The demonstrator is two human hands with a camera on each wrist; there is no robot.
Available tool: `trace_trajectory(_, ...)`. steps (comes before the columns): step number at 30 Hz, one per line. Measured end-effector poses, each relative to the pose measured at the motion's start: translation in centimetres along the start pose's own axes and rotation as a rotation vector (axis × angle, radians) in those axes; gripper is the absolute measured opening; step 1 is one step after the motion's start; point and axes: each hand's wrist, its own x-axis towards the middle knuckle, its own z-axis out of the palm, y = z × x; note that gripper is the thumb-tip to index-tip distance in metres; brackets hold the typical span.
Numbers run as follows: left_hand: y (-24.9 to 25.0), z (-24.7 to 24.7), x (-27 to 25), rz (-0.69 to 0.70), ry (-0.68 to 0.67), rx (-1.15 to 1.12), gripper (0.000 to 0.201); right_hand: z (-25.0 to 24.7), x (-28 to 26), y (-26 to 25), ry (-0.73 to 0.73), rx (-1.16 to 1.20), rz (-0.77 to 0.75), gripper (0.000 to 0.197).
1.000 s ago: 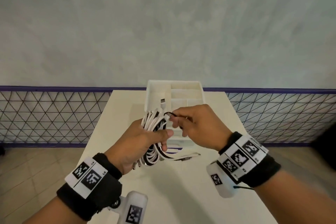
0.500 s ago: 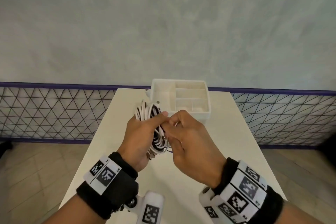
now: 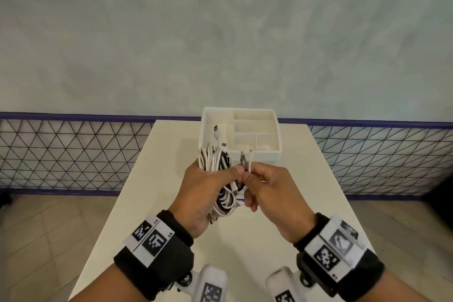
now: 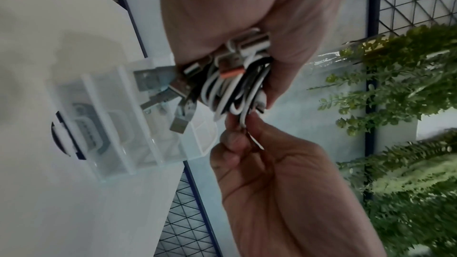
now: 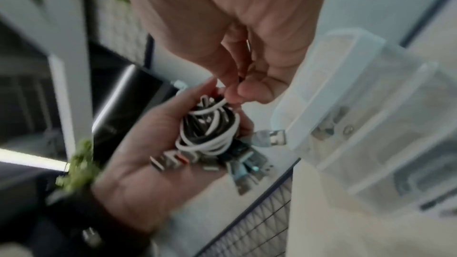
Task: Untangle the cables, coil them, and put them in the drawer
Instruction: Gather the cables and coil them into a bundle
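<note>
A bundle of black and white cables [image 3: 220, 179] with several USB plugs is held above the table. My left hand [image 3: 208, 189] grips the bundle [image 4: 232, 89] in its curled fingers. My right hand [image 3: 259, 184] pinches two cable ends [image 3: 246, 163], one dark and one white, that stick up beside the bundle. In the right wrist view the cable bundle [image 5: 210, 134] lies in the left palm with plugs hanging below. The white drawer tray [image 3: 277, 152] with dividers stands just behind the hands; one white cable end [image 3: 217, 131] shows against its left compartment.
The white table [image 3: 306, 191] reaches to a grey wall and a blue-edged mesh fence [image 3: 73, 154]. The see-through drawer tray [image 4: 111, 124] shows beneath the hands in the wrist views. Green plants [image 4: 408, 105] hang off to the side.
The hands drew closer together and nearer to me. My right hand now pinches two upright cable ends, where it earlier held a black loop near the tray.
</note>
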Motion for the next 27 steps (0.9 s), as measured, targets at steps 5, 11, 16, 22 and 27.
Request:
trace_trajectory(5, -0.1, 0.3, -0.1, 0.000, 0.002, -0.003, 0.031, 0.6, -1.2, 0.8, -0.009, -0.339, -0.297, 0.032)
trace_trajectory(11, -0.8, 0.3, 0.0, -0.100, 0.048, -0.016, 0.039, 0.4, -1.8, 1.2, -0.203, -0.287, -0.263, 0.028)
trace_trajectory(16, -1.7, -0.3, 0.3, -0.067, 0.119, 0.095, 0.025, -1.0, -0.9, 1.1, -0.085, -0.475, -0.302, 0.033)
trace_trajectory(22, -2.4, -0.2, 0.7, 0.014, 0.117, 0.246, 0.010, -1.6, 0.7, 0.3, -0.152, 0.011, 0.079, 0.086)
trace_trajectory(27, -3.2, 0.6, 0.9, -0.021, 0.113, 0.167, 0.012, 0.5, -0.4, 0.0, -0.516, 0.368, 0.113, 0.064)
